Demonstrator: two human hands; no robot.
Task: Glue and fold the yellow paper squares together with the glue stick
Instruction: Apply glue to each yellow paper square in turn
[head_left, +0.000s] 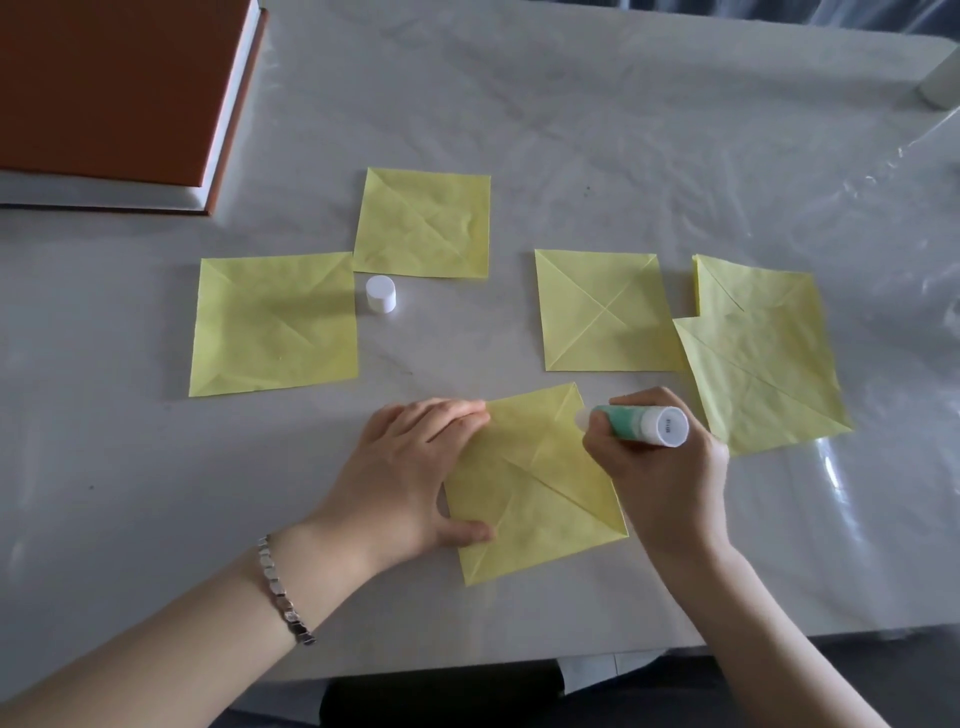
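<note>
1. Hands first: the left hand (415, 467) lies flat, fingers straight, pressing the worked square (540, 488) onto the bench (571, 130). The right hand (657, 467) is wrapped round the glue stick (641, 425), its tip on that sheet's far right corner.
2. That sheet sits nearer the person than the white cap (381, 294), and to its right.
3. Progress looks early: glue is going onto 1 sheet only. The left square (272, 325) beside the cap, the rear square (423, 223) behind it, the right square (605, 312) and the overlapping sheets (763, 374) farther right lie creased but unjoined.
4. Hard to tell: whether glue shows on the paper, and how many sheets overlap.
</note>
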